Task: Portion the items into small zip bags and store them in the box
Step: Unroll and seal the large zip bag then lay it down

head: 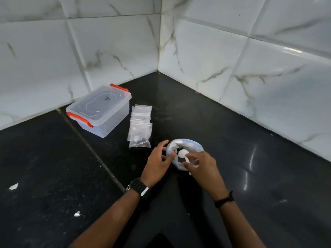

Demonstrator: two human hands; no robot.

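A white plastic bag (186, 143) with its mouth rolled open stands on the black counter (223, 126). My right hand (202, 167) pinches the handle of a white spoon (183, 154) whose bowl sits in the bag's mouth. My left hand (158, 162) touches the bag's left rim with relaxed fingers. Several small clear zip bags (140, 127) lie in an overlapping row to the left of the bag; some hold dark bits. A clear lidded box (100, 111) with orange latches stands closed at the back left.
Marble-tiled walls (232, 51) meet in a corner behind the counter. White scraps (14, 186) lie on the left counter, and a grout seam (93, 149) runs diagonally across it.
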